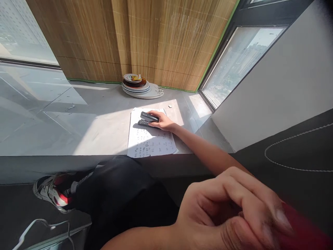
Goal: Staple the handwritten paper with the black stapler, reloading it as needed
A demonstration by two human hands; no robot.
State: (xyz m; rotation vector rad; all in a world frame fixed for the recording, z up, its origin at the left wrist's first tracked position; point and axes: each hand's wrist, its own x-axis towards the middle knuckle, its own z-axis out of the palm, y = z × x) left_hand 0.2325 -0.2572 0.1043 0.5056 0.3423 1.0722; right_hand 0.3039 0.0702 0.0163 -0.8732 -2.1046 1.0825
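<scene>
Gripping black stapler (149, 116) in right hand (164, 121), on papers (153, 144) by front edge of ledge (109, 135) — aiming it leftward, lengthwise nearly parallel. Curling left hand (229, 194) closed — cannot tell whether around anything.

The long black stapler (148, 116) is on the flat white paper (136, 139). Behind it, round, mostly white stacked plates (135, 89) sit before the brown bamboo blind (156, 41).
</scene>
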